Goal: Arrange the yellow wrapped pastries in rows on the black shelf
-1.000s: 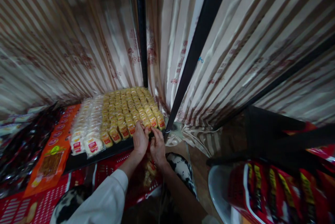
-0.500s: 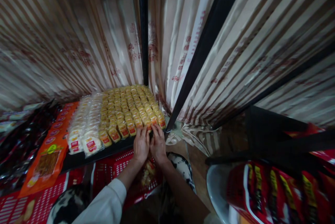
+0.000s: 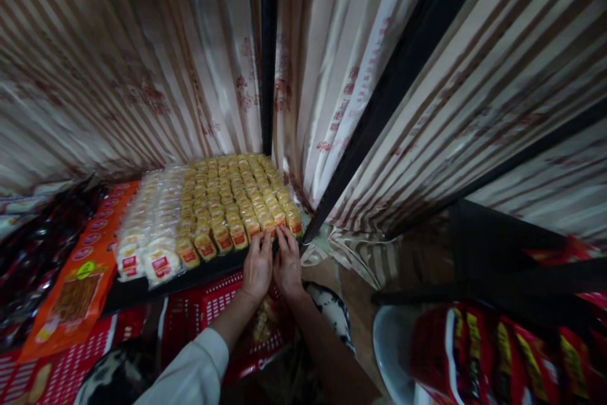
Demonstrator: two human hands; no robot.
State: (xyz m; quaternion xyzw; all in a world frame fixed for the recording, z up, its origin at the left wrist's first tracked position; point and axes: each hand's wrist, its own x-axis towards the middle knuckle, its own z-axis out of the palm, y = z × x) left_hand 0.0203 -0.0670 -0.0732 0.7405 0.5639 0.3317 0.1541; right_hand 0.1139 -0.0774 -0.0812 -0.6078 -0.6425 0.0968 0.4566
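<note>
Rows of small wrapped yellow cakes (image 3: 237, 196) stand on a black shelf (image 3: 199, 272), with red labels on the front ones. At the front edge, near the right end of these rows, my left hand (image 3: 258, 266) and my right hand (image 3: 287, 266) are close together. The fingertips of both hands are bent against wrapped cakes in the front row, and seem to pinch them. My thumbs are mostly hidden. Left of the yellow cakes stand two rows of white wrapped cakes (image 3: 161, 259), also with red labels.
An orange snack bag (image 3: 78, 291) and dark shiny packets (image 3: 38, 259) lie further left. Beneath the shelf are red plastic baskets (image 3: 208, 301), one holding wrapped items. Black posts (image 3: 379, 120) and striped curtains (image 3: 322, 76) stand behind. Red packets (image 3: 502, 354) fill the lower right.
The view has shifted slightly, so the posts appear further right. Both hands stay at the same front-row cakes. The rows look unchanged.
</note>
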